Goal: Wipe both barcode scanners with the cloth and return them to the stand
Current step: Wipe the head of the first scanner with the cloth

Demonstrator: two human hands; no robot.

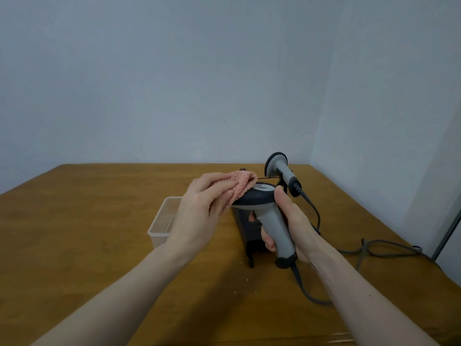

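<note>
Lower left of the table [74, 245] is open; clear tub [162, 221] mid-left, stand [243, 228] center, cables [374, 248] clutter the right.

Dim even light, soft focus, wide-angle bowing
</note>
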